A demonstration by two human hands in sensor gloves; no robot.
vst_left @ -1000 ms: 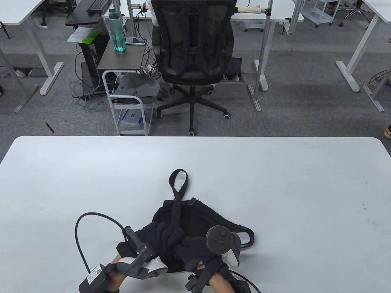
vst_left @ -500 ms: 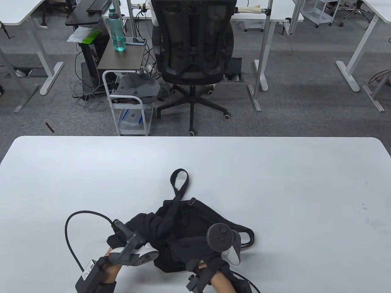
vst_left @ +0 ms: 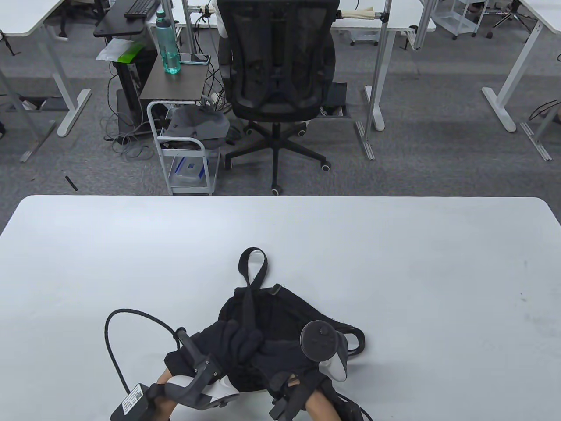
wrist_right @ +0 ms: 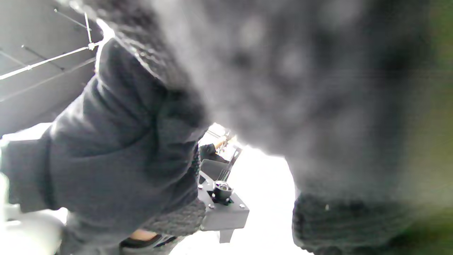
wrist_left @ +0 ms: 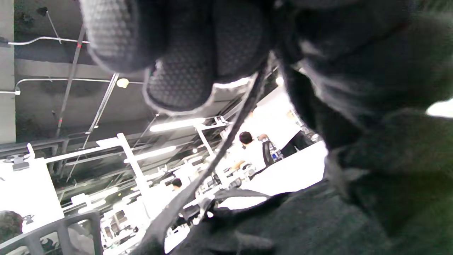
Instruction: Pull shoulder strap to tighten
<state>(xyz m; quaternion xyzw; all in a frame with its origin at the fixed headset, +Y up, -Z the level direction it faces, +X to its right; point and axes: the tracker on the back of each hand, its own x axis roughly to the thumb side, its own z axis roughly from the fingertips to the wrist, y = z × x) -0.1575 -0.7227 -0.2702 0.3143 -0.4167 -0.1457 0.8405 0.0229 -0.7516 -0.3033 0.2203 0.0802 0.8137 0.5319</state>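
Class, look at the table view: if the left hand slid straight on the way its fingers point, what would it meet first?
The left hand lies on the black bag, fingers pointing up and right along the strap. Going on, it would probably meet that strap and the bag's fabric first; depth is unclear.

Beyond the white table [vst_left: 394,245], a black mesh office chair [vst_left: 276,66] stands on grey carpet [vst_left: 438,144] among white desks [vst_left: 26,17].

Place: an open-plan office or lab workroom.
Floor: grey carpet [vst_left: 438,144].
Furniture: white desks [vst_left: 26,17] far left and right, black mesh office chair [vst_left: 277,66] on castors.
Gear: keyboard [vst_left: 141,8], tangled cables [vst_left: 127,142], white cart [vst_left: 186,162] far left.
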